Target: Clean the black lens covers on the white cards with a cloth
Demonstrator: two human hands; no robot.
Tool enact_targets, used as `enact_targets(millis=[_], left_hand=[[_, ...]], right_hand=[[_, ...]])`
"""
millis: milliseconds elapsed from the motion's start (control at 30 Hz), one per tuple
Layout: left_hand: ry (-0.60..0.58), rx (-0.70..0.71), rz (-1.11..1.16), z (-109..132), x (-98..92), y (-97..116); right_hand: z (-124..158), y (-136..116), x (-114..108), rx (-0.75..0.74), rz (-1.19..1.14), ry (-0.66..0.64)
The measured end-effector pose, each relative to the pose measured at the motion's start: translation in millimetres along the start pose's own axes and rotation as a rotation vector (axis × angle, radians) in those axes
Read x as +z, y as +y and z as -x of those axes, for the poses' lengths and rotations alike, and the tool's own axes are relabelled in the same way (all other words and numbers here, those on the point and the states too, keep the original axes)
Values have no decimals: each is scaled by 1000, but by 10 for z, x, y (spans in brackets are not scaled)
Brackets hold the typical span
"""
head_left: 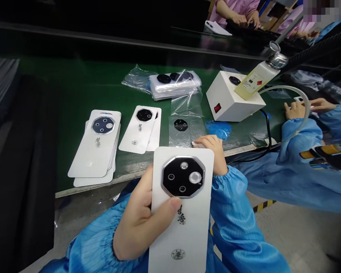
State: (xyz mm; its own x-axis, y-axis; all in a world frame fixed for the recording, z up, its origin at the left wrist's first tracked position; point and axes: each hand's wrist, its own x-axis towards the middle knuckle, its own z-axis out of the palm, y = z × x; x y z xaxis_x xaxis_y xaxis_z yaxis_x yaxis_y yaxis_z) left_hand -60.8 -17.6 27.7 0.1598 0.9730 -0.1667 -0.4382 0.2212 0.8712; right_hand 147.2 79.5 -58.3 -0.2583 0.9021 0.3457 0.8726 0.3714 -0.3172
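Observation:
My left hand [142, 216] grips a white phone back cover [182, 227] with an octagonal black camera module [183, 177], its thumb lying across the front. My right hand [211, 151] sits behind the cover's upper right edge, mostly hidden, with its fingertips at a small white bit [193, 143]. Just beyond those fingers lies a clear plastic bag holding a black lens piece [180, 124]. Two stacks of similar white covers [95, 144] [139, 129] rest on the green bench mat [159, 167] to the left.
Farther back are a bagged stack of covers [174, 85] and a white box with a red switch [226, 100] under a bottle. Blue gloves [218, 129] lie on the mat. A co-worker's blue-sleeved arm [301, 132] reaches in from the right, and other people work beyond the bench.

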Motion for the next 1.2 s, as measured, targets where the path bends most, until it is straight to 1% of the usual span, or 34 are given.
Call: enact_targets(millis=[167,300,433,533,567,633,700,733,767,833,900,967,1000,1100,1200], left_hand=[[14,-24,-7,28,15,12],[57,-54,18,54,74,32],[94,-21,-41,61,105,41],[80,6,-76,48,81,39],[76,14,-103,41,64,36],[95,42,-211,23,27,23],[124,81,-314,1,-1,1],[127,104,-334,-10,-9,-12],[119,130,-334,-22,-12,-24],[91,186,-325,-42,-4,-44],[71,243,-356,-56,12,-51],[65,277,-403,-59,30,-47],[64,283,-416,-56,38,-44],[84,287,-447,-31,61,-34],[114,287,-518,4,77,-36]], right_hand=[[11,-1,14,-4,-8,39],[14,-29,26,-6,-29,58],[-6,-34,58,16,-101,99],[-7,-33,34,37,-209,171],[4,-47,1,53,-266,204],[47,-118,-116,110,-500,273],[121,-262,-296,176,-851,314],[165,-358,-402,189,-991,315],[212,-466,-512,184,-1060,308],[293,-692,-720,116,-1026,277],[338,-891,-877,23,-860,156],[341,-1032,-962,-71,-689,71],[331,-1079,-978,-120,-617,57],[291,-1160,-956,-196,-458,114],[274,-1201,-897,-189,-343,179]])
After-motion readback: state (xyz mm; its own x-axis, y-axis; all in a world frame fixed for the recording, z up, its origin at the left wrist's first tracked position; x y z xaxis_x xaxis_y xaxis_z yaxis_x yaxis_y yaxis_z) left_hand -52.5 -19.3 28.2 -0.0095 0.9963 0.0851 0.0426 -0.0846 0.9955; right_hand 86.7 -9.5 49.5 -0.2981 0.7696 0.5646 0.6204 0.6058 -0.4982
